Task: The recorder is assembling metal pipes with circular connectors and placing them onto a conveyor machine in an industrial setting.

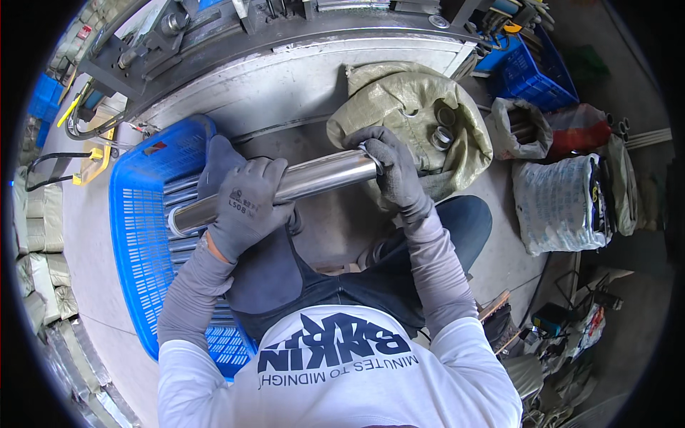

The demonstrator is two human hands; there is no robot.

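Here, left hand (250,201) palm-down on tube (328,176)

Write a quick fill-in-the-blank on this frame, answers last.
1. The left hand and right hand wear gloves colored ____.
2. The hand nearer the olive sack, at one end of the metal tube, is the ____ one.
3. The plastic basket on the person's left is colored ____.

Answers: gray; right; blue.

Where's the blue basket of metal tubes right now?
In the head view, the blue basket is at the person's left, near the workbench; the left end of the tube held by the left hand and right hand shows over it.
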